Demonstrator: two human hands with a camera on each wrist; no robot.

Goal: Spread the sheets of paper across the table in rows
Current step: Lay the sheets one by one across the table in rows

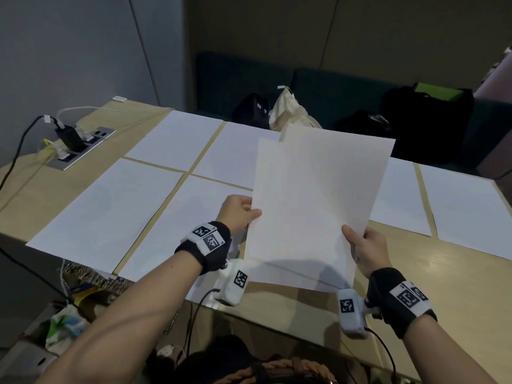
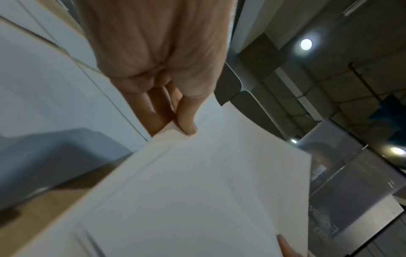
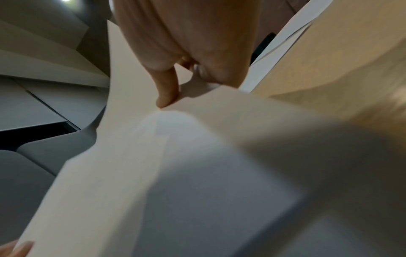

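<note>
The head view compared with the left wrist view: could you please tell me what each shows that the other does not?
Only the head view shows the power strip on the table, the bags on the bench behind it, and the right hand gripping the held sheets. Only the left wrist view shows ceiling lights and the left thumb pressed on the paper's edge. Both show the left hand pinching the held sheets and laid sheets on the table.

- The left hand (image 1: 238,212) is held raised, thumb on top and fingers (image 2: 158,111) tucked beneath what is pinched at its left edge.
- The right hand (image 1: 370,249) is raised opposite, thumb (image 3: 168,90) pressed on the upper face, fingers hidden beneath.
- Both forearms are extended forward, banded at the wrists.
</note>
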